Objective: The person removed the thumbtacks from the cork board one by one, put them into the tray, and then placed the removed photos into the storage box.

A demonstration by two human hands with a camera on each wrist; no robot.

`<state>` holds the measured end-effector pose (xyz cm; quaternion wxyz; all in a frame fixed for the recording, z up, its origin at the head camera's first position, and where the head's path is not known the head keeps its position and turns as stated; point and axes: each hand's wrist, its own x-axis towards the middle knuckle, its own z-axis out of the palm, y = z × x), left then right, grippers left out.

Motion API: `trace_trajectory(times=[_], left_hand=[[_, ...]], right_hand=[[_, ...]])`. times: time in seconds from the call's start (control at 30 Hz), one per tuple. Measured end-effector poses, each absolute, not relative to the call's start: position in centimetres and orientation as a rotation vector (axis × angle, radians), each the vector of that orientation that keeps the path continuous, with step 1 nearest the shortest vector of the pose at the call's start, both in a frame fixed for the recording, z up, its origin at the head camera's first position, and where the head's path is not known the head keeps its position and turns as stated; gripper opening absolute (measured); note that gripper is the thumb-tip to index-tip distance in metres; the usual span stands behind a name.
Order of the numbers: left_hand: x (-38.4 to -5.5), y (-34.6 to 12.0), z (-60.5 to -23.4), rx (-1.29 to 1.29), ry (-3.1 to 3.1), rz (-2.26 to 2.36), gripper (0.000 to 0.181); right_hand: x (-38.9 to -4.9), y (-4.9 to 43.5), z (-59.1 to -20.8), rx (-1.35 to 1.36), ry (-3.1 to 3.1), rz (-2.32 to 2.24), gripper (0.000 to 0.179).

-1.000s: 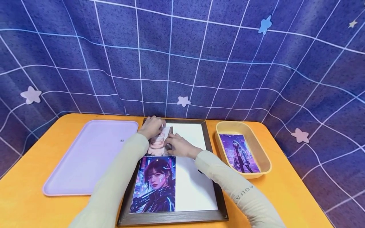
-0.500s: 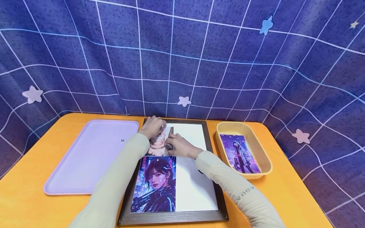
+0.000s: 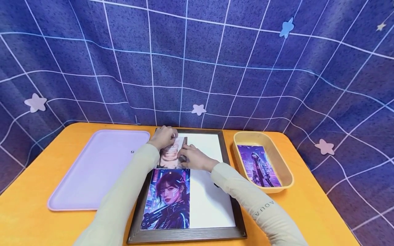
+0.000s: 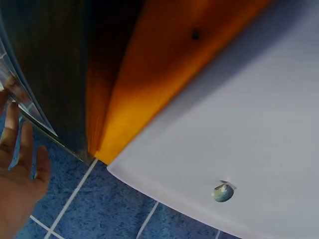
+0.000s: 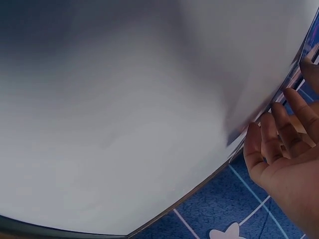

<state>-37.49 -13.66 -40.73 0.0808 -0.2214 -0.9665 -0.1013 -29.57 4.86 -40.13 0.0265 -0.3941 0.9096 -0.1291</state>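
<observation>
A dark wooden picture frame (image 3: 184,235) with a white backing lies mid-table. In its upper left part lies a pale art print (image 3: 170,154), partly hidden by both hands. My left hand (image 3: 165,136) bends its fingers over the print's upper left, at the frame's corner. In the left wrist view those fingertips (image 4: 13,106) reach the print's surface. My right hand (image 3: 196,157) rests at the print's right edge, its fingertips on it. The right wrist view shows these fingers (image 5: 271,137) loosely bent along the edge. Below lies a purple-blue portrait print (image 3: 167,201), flat inside the frame.
A lilac tray (image 3: 98,171) stands to the left, bearing a small shiny round object (image 3: 132,151). At the right is a yellow bin (image 3: 284,171) with another print (image 3: 258,165) in it. A blue grid-patterned curtain (image 3: 197,68) hangs behind the orange table (image 3: 27,212).
My left hand has shifted very slightly to the left over the pale print. The right hand and the other things stay where they were.
</observation>
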Motion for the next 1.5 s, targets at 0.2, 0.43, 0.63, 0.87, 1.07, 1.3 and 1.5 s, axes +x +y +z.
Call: trace_trajectory(times=[0.2,0.43,0.63,0.87,1.07,1.3,1.5], left_hand=[[-37.30,-13.59,-40.41,-0.567,-2.933,-0.451,0.017],[-37.36,-13.41,-40.30,-0.518,-2.974,-0.483,0.016],[-37.34,-13.23,-40.19,-0.536,-2.970,-0.475,0.016],[-37.41,-13.42,-40.32,-0.598,-2.963,-0.481,0.016],[-37.60,-13.48,-40.49,-0.646,-2.959,-0.450,0.015],[-37.65,-13.61,-40.66,-0.689,-2.904,-0.433,0.014],[-37.86,-13.65,-40.94,-0.718,-2.869,-0.413,0.013]], right_hand=[[-29.64,4.97,-40.13,-1.224,2.805,-0.411,0.034],[-29.70,4.95,-40.18,-1.225,2.811,-0.407,0.033],[-29.74,4.97,-40.23,-1.208,2.816,-0.396,0.033],[-29.77,4.95,-40.28,-1.218,2.810,-0.401,0.033],[-29.70,4.97,-40.15,-1.199,2.802,-0.406,0.034],[-29.65,4.90,-40.12,-1.192,2.806,-0.383,0.035],[-29.70,4.88,-40.19,-1.196,2.812,-0.369,0.034]])
